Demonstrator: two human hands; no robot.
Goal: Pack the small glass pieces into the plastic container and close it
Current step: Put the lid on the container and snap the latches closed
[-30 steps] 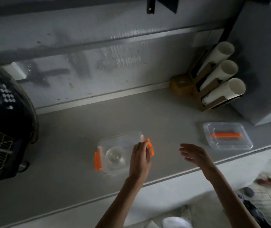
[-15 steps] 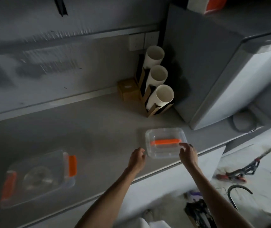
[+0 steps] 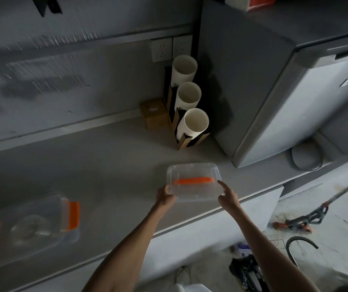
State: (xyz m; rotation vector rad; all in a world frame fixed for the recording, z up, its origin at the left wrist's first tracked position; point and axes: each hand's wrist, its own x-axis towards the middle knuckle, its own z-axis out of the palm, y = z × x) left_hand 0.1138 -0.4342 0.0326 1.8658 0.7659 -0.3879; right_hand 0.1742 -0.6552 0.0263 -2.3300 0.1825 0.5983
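Note:
A clear plastic lid (image 3: 194,182) with an orange handle lies on the grey counter near its front edge. My left hand (image 3: 165,196) grips the lid's near-left corner, fingers curled on the rim. My right hand (image 3: 228,196) touches the lid's near-right corner with fingers extended. At the far left, the clear plastic container (image 3: 29,228) with orange side clips stands open on the counter; round glass pieces (image 3: 30,229) show blurred inside it.
A rack of three white tubes (image 3: 190,102) and a small brown box (image 3: 154,114) stand by the wall. A grey fridge-like cabinet (image 3: 295,91) fills the right. Below the counter edge (image 3: 190,224), tools and a hose lie on the floor.
My view swung right, away from the container. Both hands left the container area and reached the lid; my left hand now grips its corner and my right touches the other corner.

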